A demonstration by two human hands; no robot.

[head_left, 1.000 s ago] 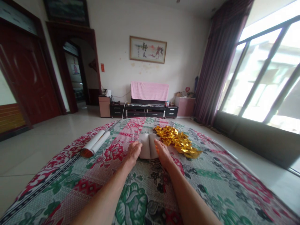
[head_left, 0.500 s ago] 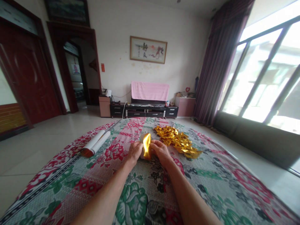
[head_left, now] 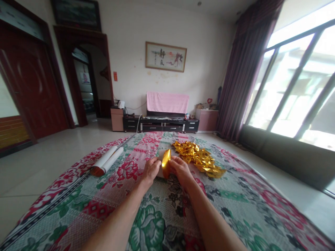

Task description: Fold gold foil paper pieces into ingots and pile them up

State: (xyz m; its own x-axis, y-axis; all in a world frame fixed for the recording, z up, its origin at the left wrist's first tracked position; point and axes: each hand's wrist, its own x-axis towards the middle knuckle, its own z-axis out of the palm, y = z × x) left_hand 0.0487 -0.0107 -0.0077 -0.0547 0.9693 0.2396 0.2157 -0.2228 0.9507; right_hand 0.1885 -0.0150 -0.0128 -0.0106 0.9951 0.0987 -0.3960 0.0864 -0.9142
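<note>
Between my two hands is a sheet of gold foil paper (head_left: 165, 163), partly folded, its shiny gold face showing as a narrow curved strip and its pale side to the left. My left hand (head_left: 152, 170) pinches the left edge of the sheet. On the other side, my right hand (head_left: 180, 169) grips the right edge with bent fingers. Just beyond my right hand lies a heap of folded gold foil pieces (head_left: 197, 157) with pointed ends. Fingertips are partly hidden behind the paper.
A patterned floral cloth (head_left: 146, 226) covers the surface under my hands. Two white rolls (head_left: 107, 160) lie on it at the left. Farther back stand a low black cabinet (head_left: 167, 124), a pink towel (head_left: 167, 102) over a screen, and a purple curtain (head_left: 235, 76).
The gold strip between my hands has become narrower and more curved, leaning right at the top. Both hands have shifted very slightly. The heap and rolls lie as before.
</note>
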